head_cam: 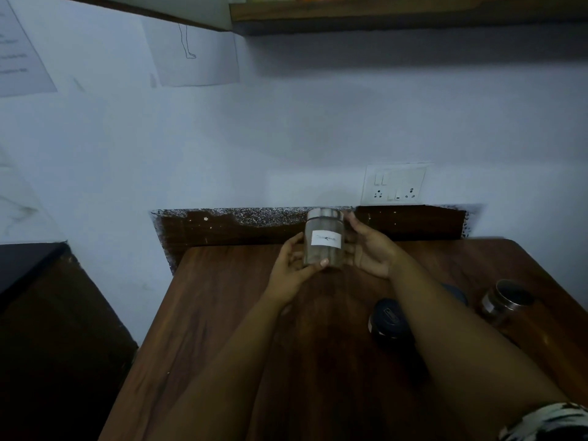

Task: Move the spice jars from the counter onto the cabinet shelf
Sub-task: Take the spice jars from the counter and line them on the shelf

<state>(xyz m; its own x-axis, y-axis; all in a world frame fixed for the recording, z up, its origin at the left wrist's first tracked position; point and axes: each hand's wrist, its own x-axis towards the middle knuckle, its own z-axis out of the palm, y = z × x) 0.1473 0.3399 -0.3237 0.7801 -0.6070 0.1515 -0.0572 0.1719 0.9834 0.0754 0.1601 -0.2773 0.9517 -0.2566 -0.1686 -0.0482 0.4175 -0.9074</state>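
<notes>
Both our hands hold one spice jar above the far end of the counter.

Our left hand (294,271) and right hand (370,249) curl their fingers round the labelled jar (324,240), upright, well below the cabinet shelf (397,14). Nearer us than that jar, a dark-lidded jar (390,319) and a steel-lidded jar (504,301) stand on the counter (222,313); beyond it, a wall socket (394,183).

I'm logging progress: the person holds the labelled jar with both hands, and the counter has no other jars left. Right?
Not quite. In the head view both hands, left hand and right hand, do hold the labelled jar, but a dark-lidded jar and a steel-lidded jar remain on the counter.
</notes>
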